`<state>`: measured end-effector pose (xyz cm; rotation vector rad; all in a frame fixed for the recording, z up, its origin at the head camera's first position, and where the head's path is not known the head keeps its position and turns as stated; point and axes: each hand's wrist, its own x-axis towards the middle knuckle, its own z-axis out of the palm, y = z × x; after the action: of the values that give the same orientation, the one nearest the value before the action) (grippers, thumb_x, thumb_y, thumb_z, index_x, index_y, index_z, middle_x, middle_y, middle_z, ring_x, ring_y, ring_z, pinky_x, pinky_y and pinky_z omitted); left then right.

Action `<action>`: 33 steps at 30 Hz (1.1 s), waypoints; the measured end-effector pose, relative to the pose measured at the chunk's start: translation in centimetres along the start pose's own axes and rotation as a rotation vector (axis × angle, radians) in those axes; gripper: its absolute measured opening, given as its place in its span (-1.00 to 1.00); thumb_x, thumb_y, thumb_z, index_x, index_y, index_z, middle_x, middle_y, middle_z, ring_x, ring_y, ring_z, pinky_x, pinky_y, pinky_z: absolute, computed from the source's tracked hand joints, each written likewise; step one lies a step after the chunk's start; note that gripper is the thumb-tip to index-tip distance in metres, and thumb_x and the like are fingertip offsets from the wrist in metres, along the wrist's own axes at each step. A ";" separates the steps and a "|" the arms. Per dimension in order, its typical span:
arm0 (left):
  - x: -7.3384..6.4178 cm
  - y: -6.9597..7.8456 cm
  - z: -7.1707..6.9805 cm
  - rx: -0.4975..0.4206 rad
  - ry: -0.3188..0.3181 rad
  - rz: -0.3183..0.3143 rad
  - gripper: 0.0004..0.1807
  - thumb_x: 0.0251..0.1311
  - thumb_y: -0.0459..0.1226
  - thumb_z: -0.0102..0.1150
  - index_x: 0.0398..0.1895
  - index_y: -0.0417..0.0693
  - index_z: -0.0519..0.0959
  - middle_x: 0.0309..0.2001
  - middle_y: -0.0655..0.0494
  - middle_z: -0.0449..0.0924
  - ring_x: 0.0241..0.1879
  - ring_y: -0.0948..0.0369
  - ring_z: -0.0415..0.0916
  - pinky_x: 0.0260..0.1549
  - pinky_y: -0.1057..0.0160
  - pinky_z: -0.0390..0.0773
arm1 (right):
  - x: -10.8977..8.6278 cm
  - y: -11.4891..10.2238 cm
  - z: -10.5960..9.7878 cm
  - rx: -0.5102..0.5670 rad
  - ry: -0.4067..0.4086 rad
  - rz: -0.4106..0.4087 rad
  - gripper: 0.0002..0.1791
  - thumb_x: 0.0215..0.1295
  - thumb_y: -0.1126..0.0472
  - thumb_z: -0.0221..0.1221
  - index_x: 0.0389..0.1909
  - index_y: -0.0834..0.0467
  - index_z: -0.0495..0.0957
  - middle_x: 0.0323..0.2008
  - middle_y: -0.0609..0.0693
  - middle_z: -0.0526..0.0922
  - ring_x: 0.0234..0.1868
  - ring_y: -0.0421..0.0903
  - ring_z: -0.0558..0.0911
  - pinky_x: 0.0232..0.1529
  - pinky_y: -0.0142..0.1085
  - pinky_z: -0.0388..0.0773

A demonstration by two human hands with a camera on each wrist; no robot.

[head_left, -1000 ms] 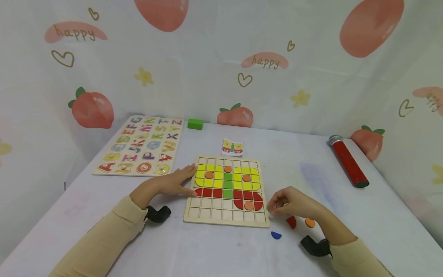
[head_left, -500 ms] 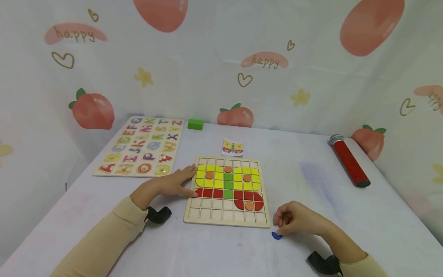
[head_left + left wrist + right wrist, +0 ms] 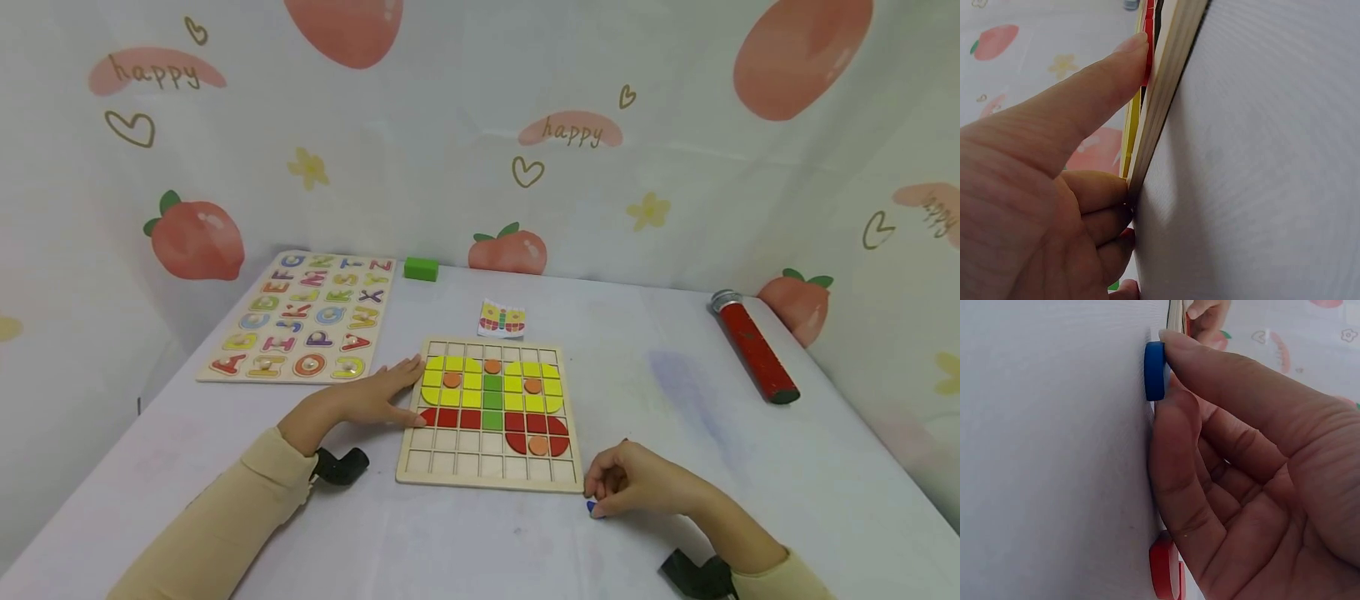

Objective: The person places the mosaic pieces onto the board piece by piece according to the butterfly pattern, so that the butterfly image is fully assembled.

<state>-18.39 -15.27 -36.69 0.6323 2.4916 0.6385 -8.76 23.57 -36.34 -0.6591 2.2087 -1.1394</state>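
Note:
A wooden grid board [image 3: 457, 465] lies flat, set with yellow, red, green and orange pieces; its lower left squares are bare. My left hand [image 3: 366, 398] rests at the board's left edge, fingers extended. In the left wrist view its thumb [image 3: 1129, 59] lies over the edge on a red piece [image 3: 1149, 47], the fingertips against the side. Just off the lower right corner, my right hand [image 3: 637, 479] pinches a small blue half-round piece [image 3: 1154, 372] between thumb and forefinger, close to the table. Below that hand in the right wrist view is a loose red piece [image 3: 1161, 567].
Behind the board lies a small picture card [image 3: 502, 319] with a similar coloured pattern. An alphabet puzzle board [image 3: 288, 357] is at the back left, beside a green block [image 3: 422, 268]. A red microphone [image 3: 753, 350] lies at the right. A printed cloth hangs behind the table.
My right hand has come down from beside the board to the blue piece, now between its fingertips. The loose red and orange pieces became hidden behind that hand. My left hand stayed put.

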 end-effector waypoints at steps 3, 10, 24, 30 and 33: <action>0.0 -0.1 0.0 0.003 0.003 0.004 0.12 0.03 0.20 0.19 0.48 -0.08 -0.18 0.51 0.01 -0.35 0.49 0.05 -0.40 0.44 -0.05 -0.32 | 0.0 -0.1 0.0 -0.009 -0.003 -0.015 -0.80 0.02 0.19 0.36 -0.42 0.23 0.60 -0.53 -0.13 0.55 -0.52 -0.38 0.43 -0.53 -0.52 0.46; -0.2 0.1 0.0 -0.010 0.002 0.010 0.10 0.04 0.17 0.20 0.48 -0.09 -0.18 0.51 0.00 -0.35 0.49 0.04 -0.40 0.44 -0.04 -0.32 | -0.1 -0.6 0.0 -0.066 0.005 0.054 -0.78 -0.04 0.15 0.40 -0.44 0.18 0.59 -0.54 -0.14 0.54 -0.52 -0.35 0.44 -0.52 -0.51 0.46; -0.2 0.1 -0.1 -0.004 0.009 0.011 0.10 0.04 0.17 0.19 0.48 -0.10 -0.17 0.51 -0.01 -0.34 0.49 0.04 -0.40 0.44 -0.04 -0.32 | 0.0 -0.9 0.1 -0.092 -0.039 0.054 -0.85 0.02 0.21 0.36 -0.40 0.12 0.59 -0.38 -0.09 0.52 -0.44 -0.31 0.45 -0.43 -0.50 0.49; -0.2 0.1 -0.1 -0.009 0.006 0.018 0.10 0.05 0.16 0.20 0.47 -0.11 -0.17 0.51 -0.02 -0.34 0.49 0.04 -0.40 0.44 -0.04 -0.32 | -0.1 -1.0 0.1 -0.104 -0.044 0.076 -0.82 0.02 0.20 0.36 -0.39 0.11 0.56 -0.42 -0.12 0.53 -0.46 -0.31 0.46 -0.43 -0.50 0.50; -0.1 0.1 0.0 -0.008 0.006 0.021 0.10 0.05 0.16 0.20 0.47 -0.12 -0.17 0.51 -0.03 -0.34 0.49 0.04 -0.40 0.44 -0.04 -0.31 | -0.2 -1.0 0.2 -0.099 -0.050 0.087 -0.83 0.02 0.22 0.36 -0.40 0.12 0.56 -0.45 -0.13 0.54 -0.46 -0.30 0.46 -0.44 -0.49 0.50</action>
<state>-18.29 -15.29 -36.60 0.6555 2.4899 0.6587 -8.31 23.08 -35.51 -0.6192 2.2396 -0.9659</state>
